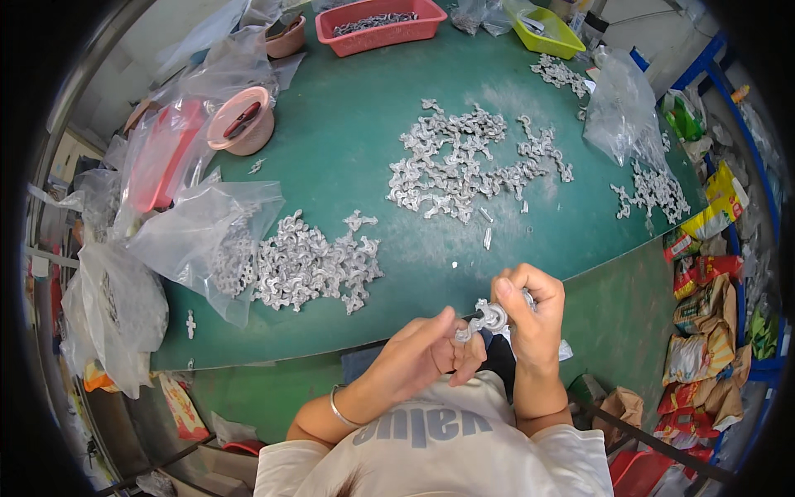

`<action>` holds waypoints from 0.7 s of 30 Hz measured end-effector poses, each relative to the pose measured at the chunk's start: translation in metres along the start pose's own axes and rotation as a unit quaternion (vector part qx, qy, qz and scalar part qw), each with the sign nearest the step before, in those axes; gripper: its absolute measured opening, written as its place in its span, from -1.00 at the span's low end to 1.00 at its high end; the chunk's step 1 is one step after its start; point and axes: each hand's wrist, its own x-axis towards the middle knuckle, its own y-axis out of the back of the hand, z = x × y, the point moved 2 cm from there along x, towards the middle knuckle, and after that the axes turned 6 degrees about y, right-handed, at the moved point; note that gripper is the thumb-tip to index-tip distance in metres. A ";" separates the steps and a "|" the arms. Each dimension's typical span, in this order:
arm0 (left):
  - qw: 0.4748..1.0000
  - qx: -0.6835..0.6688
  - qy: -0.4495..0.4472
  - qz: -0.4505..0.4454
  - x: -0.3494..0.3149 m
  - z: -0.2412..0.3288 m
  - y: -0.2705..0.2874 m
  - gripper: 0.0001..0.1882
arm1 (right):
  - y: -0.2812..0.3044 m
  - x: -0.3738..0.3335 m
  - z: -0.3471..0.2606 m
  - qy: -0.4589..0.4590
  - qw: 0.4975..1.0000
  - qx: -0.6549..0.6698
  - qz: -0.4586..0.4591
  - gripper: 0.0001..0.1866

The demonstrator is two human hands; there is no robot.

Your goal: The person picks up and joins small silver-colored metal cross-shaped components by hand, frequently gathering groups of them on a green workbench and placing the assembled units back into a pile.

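Just past the table's near edge, a small grey cast-metal part (489, 317) with a round middle and knobbed ends sits between my two hands. My right hand (534, 311) is closed on its right side, thumb bent and fingers curled; more grey metal shows behind the thumb. At the part's lower left end, my left hand (426, 346) has its fingers curled against it, while the left thumb points up, apart from it. On the green table lie a central pile of similar metal parts (455, 161) and a left pile (310, 261).
At left, a clear plastic bag (211, 232) partly covers parts, near a pink bowl (256, 132) holding a red-handled tool. A red bin (381, 35) and a yellow-green basket (549, 33) stand at the back. Another bag (617, 108) spills parts at right. Packages (704, 319) fill a blue rack.
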 end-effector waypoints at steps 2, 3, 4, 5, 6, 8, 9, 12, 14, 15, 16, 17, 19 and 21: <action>0.998 0.050 -0.012 0.021 -0.001 -0.001 -0.003 -0.56 | 0.000 0.000 0.001 -0.004 1.000 0.007 -0.005 -0.69; 0.996 0.075 -0.020 0.032 -0.002 -0.001 -0.003 -0.57 | 0.000 0.000 0.001 -0.007 1.000 0.009 -0.009 -0.69; 0.997 0.077 -0.018 0.012 -0.002 -0.001 -0.003 -0.58 | -0.001 0.000 0.001 -0.010 1.000 0.010 -0.013 -0.68; 0.997 0.078 -0.016 -0.009 -0.003 -0.001 -0.001 -0.58 | -0.001 0.000 0.001 -0.011 1.000 0.016 -0.014 -0.68; 0.996 0.079 -0.014 -0.029 -0.003 -0.002 0.001 -0.58 | -0.002 -0.001 0.001 -0.013 1.000 0.021 -0.016 -0.69; 0.995 0.090 -0.010 -0.045 -0.003 -0.003 0.003 -0.58 | -0.002 -0.001 0.001 -0.015 0.999 0.025 -0.018 -0.69; 0.994 0.094 -0.008 -0.053 -0.002 -0.004 0.003 -0.58 | -0.001 -0.001 0.003 -0.017 0.999 0.022 -0.018 -0.70; 0.993 0.105 -0.005 -0.049 -0.002 -0.004 0.002 -0.58 | -0.001 -0.001 0.005 -0.020 0.999 0.021 -0.020 -0.71; 0.992 0.114 -0.004 -0.052 -0.002 -0.004 0.002 -0.58 | -0.002 -0.001 0.004 -0.021 0.999 0.025 -0.022 -0.71; 0.991 0.119 -0.003 -0.053 -0.002 -0.004 0.002 -0.58 | -0.002 -0.001 0.004 -0.022 0.999 0.028 -0.023 -0.71; 0.991 0.124 0.001 -0.054 -0.002 -0.004 0.002 -0.59 | -0.002 -0.001 0.004 -0.022 0.999 0.031 -0.023 -0.70; 0.990 0.130 0.005 -0.055 -0.002 -0.003 0.001 -0.59 | -0.002 -0.001 0.004 -0.024 0.999 0.040 -0.024 -0.70; 0.988 0.140 0.011 -0.058 -0.002 -0.002 0.000 -0.60 | -0.003 -0.002 0.004 -0.027 0.998 0.057 -0.027 -0.70; 0.987 0.148 0.013 -0.062 -0.001 -0.002 -0.001 -0.61 | -0.004 -0.001 0.004 -0.023 0.997 0.061 -0.030 -0.70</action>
